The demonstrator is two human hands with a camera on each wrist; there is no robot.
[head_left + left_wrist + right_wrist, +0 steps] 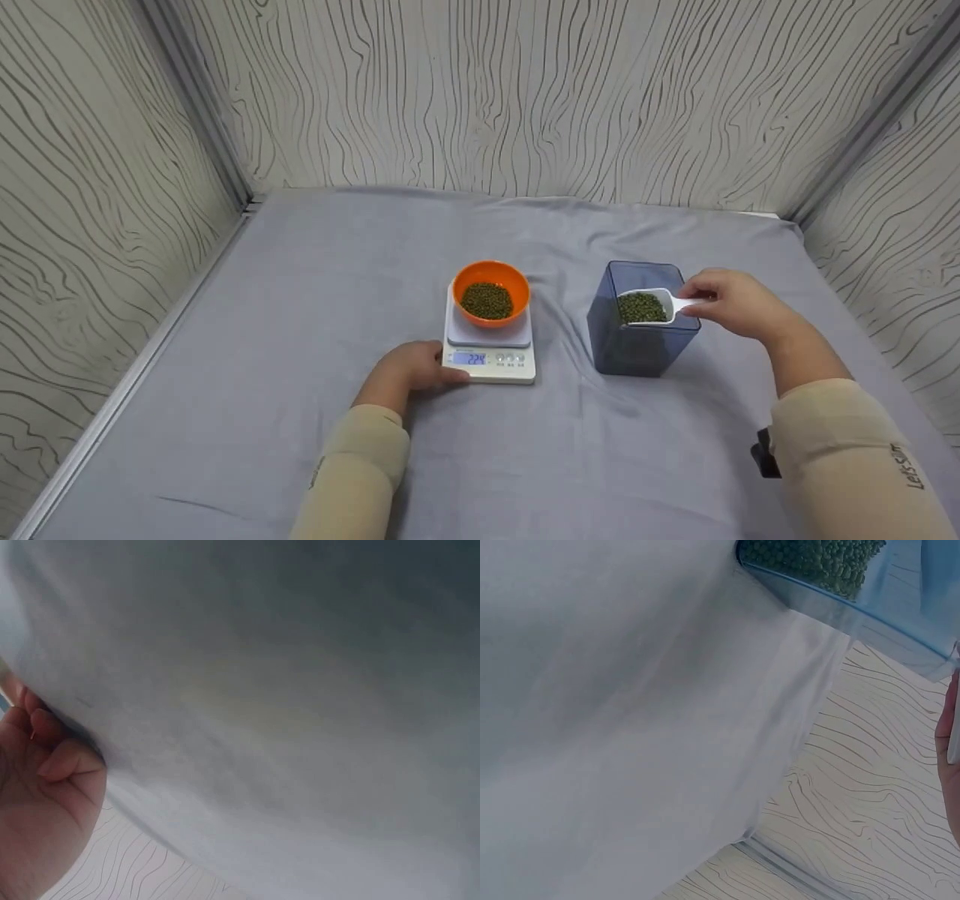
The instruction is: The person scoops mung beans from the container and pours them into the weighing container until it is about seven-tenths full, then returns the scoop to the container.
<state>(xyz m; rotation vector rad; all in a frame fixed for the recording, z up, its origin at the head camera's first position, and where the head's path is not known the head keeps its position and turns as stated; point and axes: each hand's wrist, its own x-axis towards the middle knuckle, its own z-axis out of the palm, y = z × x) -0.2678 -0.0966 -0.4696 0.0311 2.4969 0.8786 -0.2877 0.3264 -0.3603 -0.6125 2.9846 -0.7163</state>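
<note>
In the head view, a white kitchen scale (491, 366) bears an orange bowl (516, 277) with green mung beans (486, 301) in it. The lit display appears to read 224. My left hand (411, 366) holds the scale's front left corner, thumb along the front edge; in the left wrist view its fingers (64, 761) are curled. At the right, my right hand (739, 304) grips the handle of a white scoop (670, 306) heaped with mung beans. The scoop is at the top opening of a translucent blue bin (626, 360). More mung beans (817, 562) show through the bin's wall in the right wrist view.
A wrinkled grey cloth (300, 300) covers the table. Panels with a wood-grain pattern (480, 97) stand at the back and both sides, with metal strips at the corners. A small black object (765, 454) shows beside my right sleeve.
</note>
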